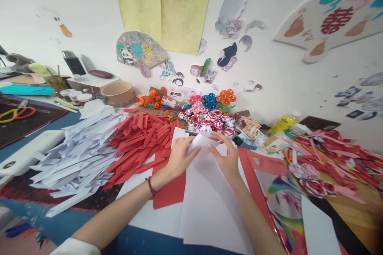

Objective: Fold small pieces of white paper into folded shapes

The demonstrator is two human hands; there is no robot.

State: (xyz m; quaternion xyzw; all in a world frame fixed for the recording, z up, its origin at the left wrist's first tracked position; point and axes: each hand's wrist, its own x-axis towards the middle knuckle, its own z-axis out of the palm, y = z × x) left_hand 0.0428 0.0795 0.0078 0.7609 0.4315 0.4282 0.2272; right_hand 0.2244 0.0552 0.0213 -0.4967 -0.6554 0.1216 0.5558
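Observation:
A large white sheet of paper lies in front of me, its far end lifted and curled over. My left hand grips the left side of that curled end between thumb and fingers. On the other side my right hand pinches the same end, its fingertips partly hidden by the paper. Beneath the sheet are more white paper and a red sheet. Left of my hands lie a heap of red folded paper strips and a heap of white paper strips. Red-and-white paper flowers cluster just beyond my fingers.
Scissors rest on a dark mat at the left, with a white power bank-like block nearer. A round tan bowl stands by the wall. At the right are bottles, a blue tape-like tool and red-pink strips.

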